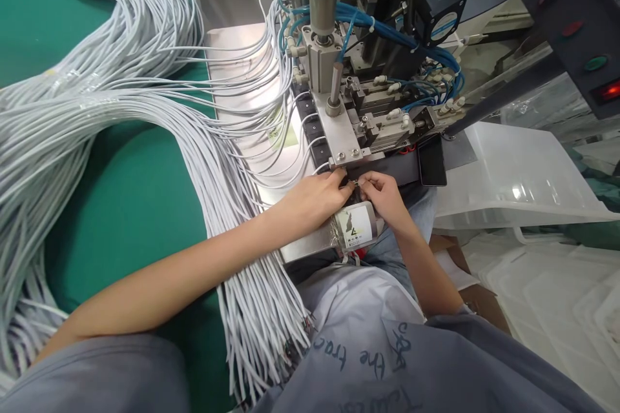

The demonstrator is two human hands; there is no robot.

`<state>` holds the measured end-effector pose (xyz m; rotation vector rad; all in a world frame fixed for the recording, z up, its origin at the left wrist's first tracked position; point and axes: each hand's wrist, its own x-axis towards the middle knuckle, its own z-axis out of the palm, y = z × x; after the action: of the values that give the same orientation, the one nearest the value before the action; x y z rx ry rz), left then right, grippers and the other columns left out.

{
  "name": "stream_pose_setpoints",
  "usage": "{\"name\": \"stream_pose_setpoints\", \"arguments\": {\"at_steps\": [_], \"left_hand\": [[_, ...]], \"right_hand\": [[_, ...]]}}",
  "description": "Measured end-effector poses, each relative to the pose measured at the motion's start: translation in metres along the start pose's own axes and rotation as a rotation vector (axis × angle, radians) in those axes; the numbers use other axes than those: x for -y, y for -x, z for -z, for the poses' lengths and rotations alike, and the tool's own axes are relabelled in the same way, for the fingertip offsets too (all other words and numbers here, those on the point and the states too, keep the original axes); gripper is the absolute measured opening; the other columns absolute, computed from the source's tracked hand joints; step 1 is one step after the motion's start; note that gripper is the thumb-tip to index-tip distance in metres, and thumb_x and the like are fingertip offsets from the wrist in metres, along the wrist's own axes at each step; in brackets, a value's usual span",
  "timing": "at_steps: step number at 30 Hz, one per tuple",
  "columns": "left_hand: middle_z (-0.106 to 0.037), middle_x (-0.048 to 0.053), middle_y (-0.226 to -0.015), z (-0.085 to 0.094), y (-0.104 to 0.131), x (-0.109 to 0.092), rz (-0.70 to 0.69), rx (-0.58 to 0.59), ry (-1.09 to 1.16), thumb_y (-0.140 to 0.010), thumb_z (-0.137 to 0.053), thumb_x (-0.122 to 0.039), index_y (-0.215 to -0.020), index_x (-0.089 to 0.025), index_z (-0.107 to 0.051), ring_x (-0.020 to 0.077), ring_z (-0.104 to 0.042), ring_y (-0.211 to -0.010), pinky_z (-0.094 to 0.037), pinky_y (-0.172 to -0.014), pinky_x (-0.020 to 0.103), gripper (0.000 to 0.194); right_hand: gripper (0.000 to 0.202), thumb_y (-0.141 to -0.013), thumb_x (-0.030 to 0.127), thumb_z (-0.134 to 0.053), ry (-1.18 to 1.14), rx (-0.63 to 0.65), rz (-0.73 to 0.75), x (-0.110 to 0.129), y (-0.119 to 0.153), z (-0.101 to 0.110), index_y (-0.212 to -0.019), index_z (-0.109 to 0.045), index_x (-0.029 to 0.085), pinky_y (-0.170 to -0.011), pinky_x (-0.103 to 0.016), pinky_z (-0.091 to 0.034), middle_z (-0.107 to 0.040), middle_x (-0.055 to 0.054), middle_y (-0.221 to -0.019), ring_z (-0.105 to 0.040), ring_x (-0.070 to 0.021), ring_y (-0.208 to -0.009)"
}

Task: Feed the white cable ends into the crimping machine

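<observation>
My left hand reaches in from the left, its fingers pressed together at the front end of the machine's black fixture row. Facing it, my right hand pinches near a small metallic piece between the two hands; what each fingertip holds is too small to make out. Just below the hands sits a roll or container with a white label. White cables run from the fixture row toward the left, and the metal press block stands right above my fingers.
Large bundles of white cables lie over the green table. Blue air hoses and a fan are on the machine. A phone and a white plastic tray are at the right, under a control box.
</observation>
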<state>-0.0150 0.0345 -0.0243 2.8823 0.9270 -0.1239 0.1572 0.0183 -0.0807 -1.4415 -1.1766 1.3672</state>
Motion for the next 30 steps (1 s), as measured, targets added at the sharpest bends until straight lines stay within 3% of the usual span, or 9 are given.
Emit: {"name": "stream_pose_setpoints", "arguments": {"at_steps": [6, 12, 14, 18, 22, 27, 28, 30], "left_hand": [[-0.056, 0.014, -0.096, 0.007, 0.001, -0.002, -0.014, 0.028, -0.006, -0.085, -0.038, -0.006, -0.119, -0.007, -0.054, 0.0208, -0.061, -0.083, -0.049, -0.064, 0.029, 0.037], [-0.057, 0.015, -0.098, 0.008, 0.001, -0.002, 0.007, 0.026, -0.033, -0.083, -0.040, -0.005, -0.121, -0.007, -0.053, 0.0205, -0.062, -0.081, -0.047, -0.061, 0.029, 0.040], [-0.058, 0.014, -0.094, 0.010, 0.002, -0.003, 0.008, 0.013, -0.039, -0.082, -0.042, -0.005, -0.113, -0.008, -0.058, 0.0206, -0.062, -0.077, -0.046, -0.059, 0.029, 0.035], [-0.060, 0.011, -0.075, 0.013, 0.007, -0.007, 0.072, 0.037, -0.071, -0.078, -0.047, -0.003, -0.076, -0.010, -0.066, 0.0236, -0.062, -0.074, -0.043, -0.056, 0.031, 0.021], [-0.061, 0.010, -0.074, 0.016, 0.011, -0.008, 0.143, 0.035, -0.067, -0.077, -0.048, -0.002, -0.071, -0.012, -0.065, 0.0223, -0.062, -0.069, -0.038, -0.049, 0.029, 0.021], [-0.062, 0.012, -0.080, 0.019, 0.010, -0.005, 0.246, 0.018, -0.082, -0.079, -0.045, -0.002, -0.078, -0.011, -0.065, 0.0206, -0.062, -0.068, -0.032, -0.048, 0.027, 0.022], [-0.062, 0.013, -0.080, 0.019, 0.010, -0.004, 0.282, 0.007, -0.087, -0.080, -0.045, -0.002, -0.081, -0.010, -0.065, 0.0211, -0.063, -0.069, -0.032, -0.049, 0.027, 0.022], [-0.063, 0.014, -0.080, 0.017, 0.009, -0.001, 0.328, -0.004, -0.087, -0.081, -0.043, -0.001, -0.084, -0.008, -0.065, 0.0212, -0.063, -0.070, -0.032, -0.050, 0.027, 0.023]], "right_hand": [[0.022, -0.069, 0.040, -0.062, -0.023, -0.012, -0.007, 0.002, -0.003, -0.001, -0.069, -0.056, 0.019, -0.050, -0.024, -0.039, -0.052, 0.003, -0.056, -0.047, -0.0098, -0.051], [0.028, -0.077, 0.039, -0.054, -0.003, 0.116, -0.003, -0.002, -0.006, 0.001, -0.061, -0.043, 0.020, -0.047, -0.023, -0.028, -0.037, 0.007, -0.051, -0.033, -0.0069, -0.046], [0.029, -0.078, 0.041, -0.053, -0.018, 0.151, 0.005, -0.005, -0.006, 0.001, -0.061, -0.040, 0.021, -0.045, -0.023, -0.025, -0.031, 0.008, -0.050, -0.027, -0.0068, -0.045], [0.028, -0.080, 0.041, -0.051, 0.046, 0.153, 0.059, -0.011, -0.011, 0.002, -0.063, -0.040, 0.021, -0.046, -0.023, -0.025, -0.029, 0.008, -0.052, -0.027, -0.0077, -0.047], [0.023, -0.081, 0.034, -0.049, 0.171, 0.049, 0.128, -0.005, -0.010, 0.008, -0.063, -0.043, 0.020, -0.048, -0.023, -0.028, -0.035, 0.006, -0.055, -0.032, -0.0089, -0.050], [0.025, -0.087, 0.031, -0.042, 0.238, -0.367, 0.297, 0.017, 0.040, 0.000, -0.067, -0.051, 0.020, -0.052, -0.024, -0.035, -0.048, 0.002, -0.060, -0.043, -0.0111, -0.054], [0.024, -0.087, 0.032, -0.044, 0.250, -0.340, 0.303, 0.019, 0.055, -0.007, -0.069, -0.054, 0.020, -0.052, -0.025, -0.036, -0.051, 0.001, -0.061, -0.045, -0.0115, -0.054], [0.022, -0.085, 0.031, -0.050, 0.302, -0.077, 0.257, 0.020, 0.081, -0.025, -0.069, -0.060, 0.020, -0.054, -0.026, -0.040, -0.058, -0.001, -0.061, -0.050, -0.0126, -0.053]]}}
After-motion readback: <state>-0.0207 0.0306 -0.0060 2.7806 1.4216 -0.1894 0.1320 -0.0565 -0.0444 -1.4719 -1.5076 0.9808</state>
